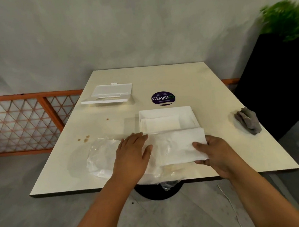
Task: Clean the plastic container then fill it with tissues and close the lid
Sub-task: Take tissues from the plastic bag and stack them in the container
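White soft tissues [180,146] pinched by right hand [215,154]; left hand [132,156] flat on crinkly wrapper [100,159].

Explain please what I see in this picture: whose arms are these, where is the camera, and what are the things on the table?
There is no machine here. A person wears a camera on the head, so the one picture looks forward and down at that person's own two arms.

On the cream table stands an open white plastic container with some tissues already inside. Its clear lid lies apart, at the far left. A grey cloth sits at the right edge, and a round purple sticker is in the middle.

The right hand pinches a stack of white tissues at its end. The left hand rests flat, fingers straight, on the tissues' other end and on their crumpled clear plastic wrapper.
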